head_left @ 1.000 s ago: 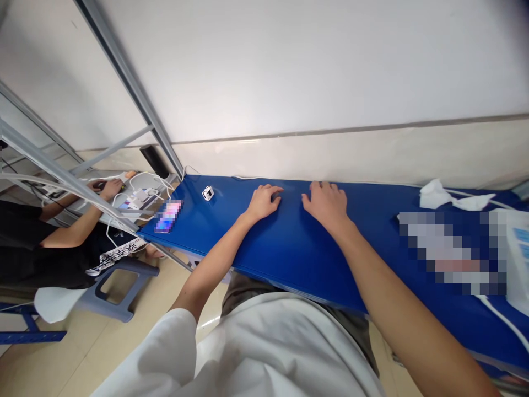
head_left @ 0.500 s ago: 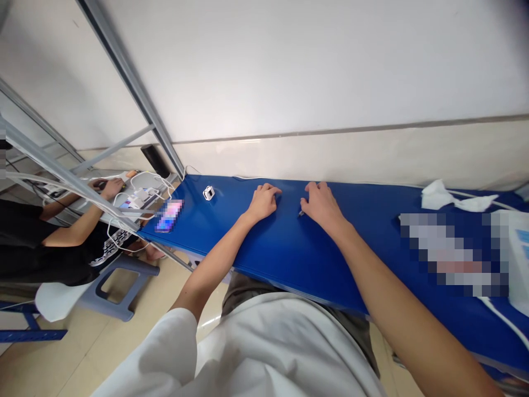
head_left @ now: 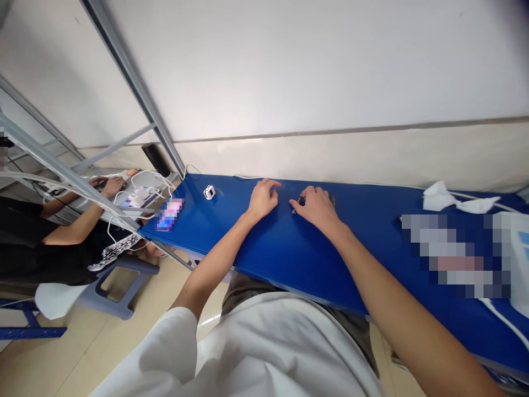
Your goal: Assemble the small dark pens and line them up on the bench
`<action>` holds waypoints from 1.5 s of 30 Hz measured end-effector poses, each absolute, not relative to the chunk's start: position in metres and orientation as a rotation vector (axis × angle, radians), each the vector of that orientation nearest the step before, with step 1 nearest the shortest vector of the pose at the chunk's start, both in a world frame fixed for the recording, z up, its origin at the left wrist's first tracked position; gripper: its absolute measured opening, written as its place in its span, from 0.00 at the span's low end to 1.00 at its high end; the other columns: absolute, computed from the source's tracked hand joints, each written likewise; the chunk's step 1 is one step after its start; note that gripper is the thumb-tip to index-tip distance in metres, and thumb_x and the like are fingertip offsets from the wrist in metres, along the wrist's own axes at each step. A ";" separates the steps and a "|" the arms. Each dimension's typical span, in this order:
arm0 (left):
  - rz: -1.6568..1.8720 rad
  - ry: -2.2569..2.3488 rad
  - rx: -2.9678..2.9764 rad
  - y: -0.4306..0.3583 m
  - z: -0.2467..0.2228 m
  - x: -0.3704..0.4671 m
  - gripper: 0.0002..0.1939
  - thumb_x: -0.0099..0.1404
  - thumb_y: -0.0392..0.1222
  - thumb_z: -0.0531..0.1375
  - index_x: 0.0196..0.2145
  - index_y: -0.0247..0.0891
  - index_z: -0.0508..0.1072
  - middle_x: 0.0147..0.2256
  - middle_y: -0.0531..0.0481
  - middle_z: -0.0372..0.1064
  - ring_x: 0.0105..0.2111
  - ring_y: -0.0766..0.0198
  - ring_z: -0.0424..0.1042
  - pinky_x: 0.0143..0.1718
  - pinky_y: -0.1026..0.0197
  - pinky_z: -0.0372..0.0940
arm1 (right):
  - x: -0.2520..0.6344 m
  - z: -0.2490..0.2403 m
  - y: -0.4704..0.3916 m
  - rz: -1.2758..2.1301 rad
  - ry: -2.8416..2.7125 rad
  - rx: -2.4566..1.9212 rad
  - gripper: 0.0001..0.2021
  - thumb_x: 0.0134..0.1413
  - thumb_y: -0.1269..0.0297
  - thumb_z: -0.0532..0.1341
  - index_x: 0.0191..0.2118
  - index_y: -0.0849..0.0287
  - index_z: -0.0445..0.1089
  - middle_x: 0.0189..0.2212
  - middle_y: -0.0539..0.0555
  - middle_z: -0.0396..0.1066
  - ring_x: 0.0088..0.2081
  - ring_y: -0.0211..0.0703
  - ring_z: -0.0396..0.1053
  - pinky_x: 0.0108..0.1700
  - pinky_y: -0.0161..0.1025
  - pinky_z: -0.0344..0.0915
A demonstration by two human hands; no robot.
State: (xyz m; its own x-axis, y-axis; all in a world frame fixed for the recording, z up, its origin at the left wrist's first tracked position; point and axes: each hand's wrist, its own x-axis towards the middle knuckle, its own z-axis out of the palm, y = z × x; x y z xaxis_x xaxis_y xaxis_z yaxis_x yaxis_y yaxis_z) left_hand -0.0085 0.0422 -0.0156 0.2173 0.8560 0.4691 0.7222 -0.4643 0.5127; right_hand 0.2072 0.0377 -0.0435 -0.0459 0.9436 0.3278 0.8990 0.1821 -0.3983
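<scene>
My left hand rests over the blue table, its fingers bent and thumb apart from the index finger. Nothing shows in it. To its right, my right hand curls palm down around a small dark object. Parts of that object stick out on both sides of the hand; the rest is covered, and I cannot make out its kind. Left of my left hand sits a small white device with a dark screen, apart from both hands.
A lit phone lies at the table's left end, by a grey metal frame. Crumpled white tissue and a white package are at the right. Another person's hand is at a cable-strewn table at left.
My right hand has shifted slightly, its fingers now spread around the dark object, more of which shows. My left hand's thumb and index finger have moved a little apart.
</scene>
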 end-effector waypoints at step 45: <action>1.238 0.893 1.496 0.033 -0.002 0.008 0.23 0.84 0.53 0.53 0.62 0.40 0.78 0.62 0.40 0.80 0.66 0.54 0.77 0.66 0.50 0.70 | 0.175 -0.005 0.003 1.612 -1.271 -0.834 0.24 0.63 0.38 0.73 0.41 0.55 0.74 0.26 0.43 0.50 0.23 0.34 0.45 0.21 0.34 0.45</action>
State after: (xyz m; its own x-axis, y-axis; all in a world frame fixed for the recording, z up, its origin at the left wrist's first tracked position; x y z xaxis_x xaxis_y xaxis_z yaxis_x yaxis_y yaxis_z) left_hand 0.0084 0.0330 -0.0024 0.2158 0.9382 0.2706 -0.0391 -0.2686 0.9624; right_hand 0.1754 0.0033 -0.0054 -0.3746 0.9270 0.0200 -0.2357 -0.0743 -0.9690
